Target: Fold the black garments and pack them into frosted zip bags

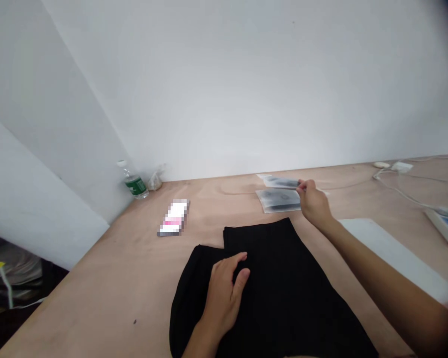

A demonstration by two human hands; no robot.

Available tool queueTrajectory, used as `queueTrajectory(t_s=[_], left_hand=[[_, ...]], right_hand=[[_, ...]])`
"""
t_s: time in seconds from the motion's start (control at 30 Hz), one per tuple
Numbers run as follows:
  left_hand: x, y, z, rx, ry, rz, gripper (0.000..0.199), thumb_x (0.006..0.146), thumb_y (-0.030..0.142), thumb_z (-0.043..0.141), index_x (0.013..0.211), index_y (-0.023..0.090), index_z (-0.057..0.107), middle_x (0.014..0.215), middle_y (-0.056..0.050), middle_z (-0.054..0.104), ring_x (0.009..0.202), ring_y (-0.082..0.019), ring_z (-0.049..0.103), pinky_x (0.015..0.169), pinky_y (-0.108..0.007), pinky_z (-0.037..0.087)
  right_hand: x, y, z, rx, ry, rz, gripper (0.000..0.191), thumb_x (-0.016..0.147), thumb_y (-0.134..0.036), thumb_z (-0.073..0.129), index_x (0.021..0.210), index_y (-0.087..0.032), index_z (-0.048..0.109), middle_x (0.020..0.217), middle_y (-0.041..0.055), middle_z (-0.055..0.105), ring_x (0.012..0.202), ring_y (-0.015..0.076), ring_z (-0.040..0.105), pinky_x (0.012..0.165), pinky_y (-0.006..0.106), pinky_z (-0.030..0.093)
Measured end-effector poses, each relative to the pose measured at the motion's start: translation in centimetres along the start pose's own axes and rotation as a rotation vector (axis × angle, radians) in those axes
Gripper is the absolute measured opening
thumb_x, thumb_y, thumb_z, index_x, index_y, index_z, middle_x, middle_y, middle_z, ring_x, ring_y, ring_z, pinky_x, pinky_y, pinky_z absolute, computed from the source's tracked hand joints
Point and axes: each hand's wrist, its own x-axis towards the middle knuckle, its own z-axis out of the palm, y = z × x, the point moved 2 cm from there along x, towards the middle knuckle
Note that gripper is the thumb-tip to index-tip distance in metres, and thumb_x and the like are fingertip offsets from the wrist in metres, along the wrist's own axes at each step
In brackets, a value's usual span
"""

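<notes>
While the left hand (224, 293) is lying spread on a soft, limp black cloth garment (283, 298) on the pale wooden surface (97, 293), the right hand (313, 201) is pinching a light, flimsy clear plastic packet (280, 182) by its end, the packet's long axis pointing sideways and the garment's pointing away from the person
</notes>
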Motion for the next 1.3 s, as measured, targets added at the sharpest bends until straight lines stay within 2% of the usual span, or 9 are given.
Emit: queueTrajectory(t_s=[0.13,0.3,0.57,0.67,0.8,0.87,1.0,1.2,1.3], left_hand=[[0.0,0.3,-0.1,0.038,0.007,0.002,0.032,0.09,0.036,0.039,0.116,0.026,0.054,0.115,-0.002,0.06,0.11,-0.021,0.051,0.095,-0.044,0.039],[0.0,0.7,-0.3,0.084,0.014,0.019,0.031,0.089,0.037,0.041,0.113,0.026,0.057,0.112,-0.002,0.062,0.106,-0.021,0.053,0.092,-0.042,0.043],[0.6,1.0,-0.4,0.095,0.047,-0.027,0.025,0.085,0.034,0.048,0.105,0.027,0.062,0.104,-0.001,0.066,0.099,-0.02,0.058,0.088,-0.038,0.045],[2.4,0.6,-0.9,0.112,0.102,-0.105,0.022,0.085,0.031,0.048,0.099,0.025,0.063,0.097,-0.001,0.068,0.09,-0.018,0.062,0.083,-0.033,0.048],[6.4,-1.1,-1.6,0.177,0.175,-0.232,0.026,0.087,0.032,0.044,0.104,0.019,0.061,0.094,-0.005,0.065,0.085,-0.02,0.061,0.082,-0.039,0.046],[8.2,-2.3,-1.6,0.197,0.146,-0.299,0.027,0.086,0.033,0.049,0.104,0.016,0.059,0.092,-0.006,0.064,0.087,-0.021,0.06,0.082,-0.041,0.046],[10.2,-4.4,-1.1,0.178,0.063,-0.4,0.03,0.086,0.031,0.052,0.112,0.016,0.052,0.113,-0.008,0.055,0.095,-0.019,0.057,0.08,-0.04,0.049],[9.7,-4.4,-1.4,0.003,0.036,-0.392,0.028,0.088,0.03,0.048,0.111,0.015,0.051,0.109,-0.008,0.057,0.088,-0.018,0.06,0.074,-0.038,0.051],[7.7,-3.1,-2.2,-0.114,-0.002,-0.298,0.02,0.091,0.028,0.037,0.102,0.016,0.049,0.112,-0.009,0.058,0.082,-0.017,0.064,0.07,-0.034,0.053]], right_hand=[[-0.8,2.2,4.2,0.013,-0.024,0.007,0.024,0.087,-0.027,0.034,0.104,-0.016,0.046,0.1,0.0143,0.063,0.081,0.0244,0.06,0.067,0.034,0.04],[-1.4,3.8,5.8,0.033,-0.103,-0.077,0.03,0.084,-0.023,0.035,0.111,-0.015,0.047,0.094,0.0109,0.064,0.079,0.0224,0.06,0.067,0.032,0.042],[-3.8,3.1,3.7,0.085,-0.126,-0.161,0.028,0.082,-0.027,0.04,0.102,-0.015,0.056,0.118,0.0131,0.054,0.106,0.0261,0.051,0.088,0.04,0.038],[-5.6,2.3,3.2,0.123,-0.169,-0.133,0.032,0.081,-0.036,0.044,0.103,-0.017,0.057,0.108,0.0106,0.06,0.099,0.0261,0.054,0.085,0.041,0.04],[-6.5,2.1,3.8,0.194,-0.212,-0.041,0.036,0.078,-0.04,0.05,0.102,-0.017,0.06,0.099,0.0103,0.063,0.094,0.0267,0.056,0.082,0.041,0.041],[-6.4,2.5,4.4,0.248,-0.225,0.007,0.031,0.076,-0.038,0.052,0.099,-0.019,0.062,0.093,0.008,0.065,0.087,0.0246,0.058,0.079,0.039,0.043],[-6.1,3.2,5.2,0.383,-0.235,0.108,0.023,0.071,-0.034,0.056,0.09,-0.022,0.065,0.08,0.0035,0.065,0.075,0.0206,0.06,0.068,0.033,0.045],[-7.1,2.8,3.5,0.66,-0.284,0.28,0.023,0.072,-0.036,0.053,0.088,-0.02,0.058,0.082,0.0042,0.065,0.059,0.0171,0.061,0.052,0.029,0.046],[-8.5,2.2,1.0,0.8,-0.365,0.305,0.014,0.071,-0.03,0.054,0.081,-0.021,0.055,0.089,0.006,0.068,0.074,0.0197,0.066,0.062,0.031,0.05]])
